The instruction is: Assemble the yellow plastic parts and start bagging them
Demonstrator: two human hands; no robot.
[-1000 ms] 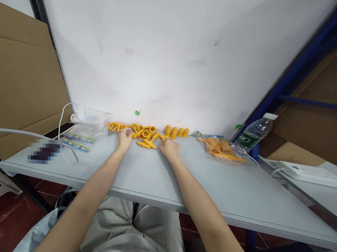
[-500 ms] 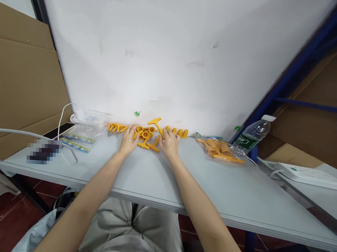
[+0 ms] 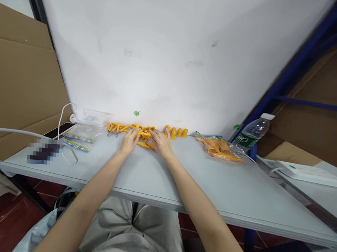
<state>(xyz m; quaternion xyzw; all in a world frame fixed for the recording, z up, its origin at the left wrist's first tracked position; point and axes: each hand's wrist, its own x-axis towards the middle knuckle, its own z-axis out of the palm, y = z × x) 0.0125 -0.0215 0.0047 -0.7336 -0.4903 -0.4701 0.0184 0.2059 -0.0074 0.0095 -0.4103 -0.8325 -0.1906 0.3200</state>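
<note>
A heap of small yellow plastic parts (image 3: 143,133) lies on the grey table (image 3: 182,180) against the white wall. My left hand (image 3: 130,142) rests at the heap's left side, fingers on the parts. Close beside it, my right hand (image 3: 161,142) touches the heap from the right. Both hands press in on the same yellow pieces; whether either grips one is unclear. Several yellow cone-shaped caps (image 3: 177,132) stand in a row just right of my right hand. More yellow pieces with small metal chains (image 3: 115,128) lie to the left.
A clear bag of orange-yellow parts (image 3: 220,149) and a water bottle (image 3: 253,134) sit at the right. Clear bags with coloured labels (image 3: 80,136), a white charger with cable (image 3: 74,117) and a blurred dark object (image 3: 44,151) lie left. A white power strip (image 3: 308,173) lies far right. Cardboard stands left.
A curved yellow piece that my right hand had lifted above the heap is back down. Both hands have drawn together over the middle of the heap.
</note>
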